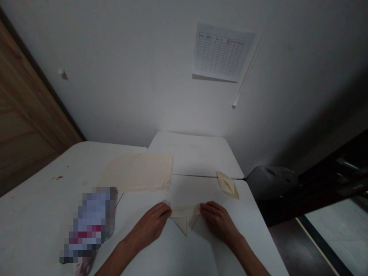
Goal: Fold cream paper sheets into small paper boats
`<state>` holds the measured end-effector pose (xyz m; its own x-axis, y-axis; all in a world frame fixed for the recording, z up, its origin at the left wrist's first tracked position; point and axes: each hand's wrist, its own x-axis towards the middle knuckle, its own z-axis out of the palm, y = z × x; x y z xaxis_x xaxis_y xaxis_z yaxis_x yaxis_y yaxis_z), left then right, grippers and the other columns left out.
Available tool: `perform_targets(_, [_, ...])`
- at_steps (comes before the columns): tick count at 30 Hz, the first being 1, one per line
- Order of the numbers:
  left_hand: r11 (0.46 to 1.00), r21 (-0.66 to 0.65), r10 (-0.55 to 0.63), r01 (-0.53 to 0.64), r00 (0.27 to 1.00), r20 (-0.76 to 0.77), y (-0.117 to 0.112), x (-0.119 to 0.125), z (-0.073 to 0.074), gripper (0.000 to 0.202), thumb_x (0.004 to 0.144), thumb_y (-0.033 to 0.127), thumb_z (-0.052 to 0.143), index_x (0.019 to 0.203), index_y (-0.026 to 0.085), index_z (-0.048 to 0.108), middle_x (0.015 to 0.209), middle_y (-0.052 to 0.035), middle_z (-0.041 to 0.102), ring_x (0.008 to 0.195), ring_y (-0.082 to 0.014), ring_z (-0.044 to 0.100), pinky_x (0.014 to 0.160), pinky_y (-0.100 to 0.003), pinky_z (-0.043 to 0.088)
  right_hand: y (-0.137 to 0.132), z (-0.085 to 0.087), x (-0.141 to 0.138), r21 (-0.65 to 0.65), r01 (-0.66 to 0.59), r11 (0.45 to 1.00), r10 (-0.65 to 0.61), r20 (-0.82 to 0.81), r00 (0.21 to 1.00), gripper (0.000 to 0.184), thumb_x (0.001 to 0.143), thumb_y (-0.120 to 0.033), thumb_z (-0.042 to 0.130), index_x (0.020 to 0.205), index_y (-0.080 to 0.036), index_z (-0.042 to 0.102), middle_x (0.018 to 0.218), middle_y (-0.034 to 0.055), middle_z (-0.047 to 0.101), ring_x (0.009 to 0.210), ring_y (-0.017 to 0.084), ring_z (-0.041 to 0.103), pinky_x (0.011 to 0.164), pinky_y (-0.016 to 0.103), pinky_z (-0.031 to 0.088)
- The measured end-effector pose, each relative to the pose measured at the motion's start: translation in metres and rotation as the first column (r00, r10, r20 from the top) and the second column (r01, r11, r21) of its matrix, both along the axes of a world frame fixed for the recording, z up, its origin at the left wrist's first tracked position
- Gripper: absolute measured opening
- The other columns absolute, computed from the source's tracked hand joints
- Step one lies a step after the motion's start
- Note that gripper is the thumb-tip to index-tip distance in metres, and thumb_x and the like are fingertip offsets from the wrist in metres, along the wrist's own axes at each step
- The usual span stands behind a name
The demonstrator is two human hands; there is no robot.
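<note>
A small piece of cream paper (185,212) lies low over the white table, folded so that a triangular point faces me and a straight band runs along the far side. My left hand (158,218) pinches its left end between thumb and fingers. At the right end, my right hand (214,218) grips the paper in the same way. Beyond my right hand rests another folded cream paper piece (228,184), diamond-like in outline. A stack or sheet of cream paper (138,171) lies flat beyond my left hand.
The white table (189,253) has seams between its panels. A pixelated object (89,222) sits left of my left arm. A printed chart (222,52) hangs on the wall behind. A grey bin-like object (270,182) stands past the table's right edge.
</note>
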<state>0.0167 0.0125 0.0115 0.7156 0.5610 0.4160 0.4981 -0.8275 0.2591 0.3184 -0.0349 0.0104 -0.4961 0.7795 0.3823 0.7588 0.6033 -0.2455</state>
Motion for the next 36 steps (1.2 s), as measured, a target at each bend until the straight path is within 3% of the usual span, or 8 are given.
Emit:
perform_targets(3, [0.997,0.062,0.044,-0.043,0.999,-0.021,-0.007,0.003,-0.001,0.023,0.092,0.019,0.047,0.108,0.016,0.063,0.106,-0.0096,0.065,0.103,-0.0241,0.058,0.094,-0.042,0.050,-0.004,0.003,-0.006,-0.022,0.045,0.999,-0.045,-0.012,0.999,0.029,0.083,-0.009,0.050,0.105,-0.019,0.066,0.113,0.0076,0.066,0.102,0.023,0.057,0.089,0.037,0.050])
perform_targets(6, [0.985,0.119,0.131,-0.128,0.991,-0.022,-0.010,0.014,-0.006,0.022,0.095,0.022,0.045,0.095,0.016,0.066,0.093,-0.0085,0.066,0.094,-0.0237,0.061,0.090,-0.043,0.051,-0.002,0.002,-0.020,0.013,0.153,0.988,-0.153,0.013,0.988,0.016,0.090,-0.019,0.051,0.091,-0.020,0.067,0.100,0.0089,0.067,0.090,0.022,0.058,0.086,0.038,0.049])
perform_targets(9, [0.974,0.140,0.185,-0.178,0.982,-0.035,-0.009,0.027,-0.015,0.023,0.093,0.016,0.043,0.088,0.014,0.065,0.087,-0.0090,0.065,0.090,-0.0239,0.062,0.089,-0.044,0.052,0.004,-0.003,-0.039,0.054,0.258,0.965,-0.261,0.050,0.964,0.020,0.092,-0.017,0.049,0.080,-0.019,0.065,0.080,0.0077,0.063,0.083,0.022,0.056,0.084,0.038,0.047])
perform_targets(11, [0.979,0.130,0.165,-0.158,0.985,-0.048,-0.009,0.031,-0.022,0.026,0.088,0.005,0.042,0.097,0.014,0.064,0.100,-0.0098,0.066,0.097,-0.0238,0.060,0.090,-0.044,0.051,0.007,-0.003,-0.049,0.017,0.292,0.956,-0.292,0.056,0.955,0.017,0.090,-0.011,0.049,0.087,-0.019,0.064,0.084,0.0067,0.061,0.085,0.021,0.055,0.081,0.034,0.048])
perform_targets(17, [0.997,0.054,0.056,-0.049,0.990,-0.133,-0.010,0.033,-0.029,0.065,0.070,-0.014,0.036,0.121,0.021,0.055,0.129,-0.0052,0.059,0.112,-0.0232,0.056,0.095,-0.047,0.047,0.006,0.001,-0.063,-0.082,0.201,0.976,-0.197,0.050,0.979,0.038,0.085,-0.006,0.055,0.117,-0.025,0.058,0.095,0.0041,0.056,0.087,0.018,0.053,0.078,0.027,0.046])
perform_targets(26, [0.993,0.083,0.094,-0.082,0.984,-0.149,-0.017,0.033,-0.026,0.054,0.078,-0.008,0.038,0.121,0.020,0.056,0.129,-0.0061,0.058,0.113,-0.0235,0.056,0.095,-0.044,0.047,0.006,-0.002,-0.066,-0.064,0.216,0.974,-0.205,0.149,0.967,0.047,0.085,-0.008,0.059,0.127,-0.026,0.052,0.100,0.0052,0.056,0.089,0.020,0.052,0.079,0.030,0.046])
perform_targets(31, [0.987,0.132,0.116,-0.090,0.973,-0.197,-0.023,0.034,-0.019,0.034,0.090,0.014,0.047,0.123,0.016,0.054,0.131,-0.0104,0.056,0.112,-0.0277,0.056,0.094,-0.048,0.047,0.004,-0.006,-0.069,0.004,0.236,0.972,-0.234,0.168,0.958,0.042,0.085,-0.011,0.060,0.124,-0.025,0.055,0.103,0.0061,0.059,0.090,0.022,0.053,0.079,0.034,0.046])
perform_targets(36, [0.981,0.178,0.100,-0.076,0.986,-0.132,-0.024,0.036,-0.023,0.035,0.090,0.010,0.042,0.121,0.014,0.056,0.129,-0.0118,0.059,0.119,-0.0247,0.053,0.098,-0.042,0.046,0.004,-0.006,-0.069,0.045,0.145,0.988,-0.149,0.106,0.983,0.026,0.088,-0.015,0.060,0.113,-0.020,0.061,0.111,0.0068,0.063,0.097,0.021,0.055,0.086,0.035,0.047])
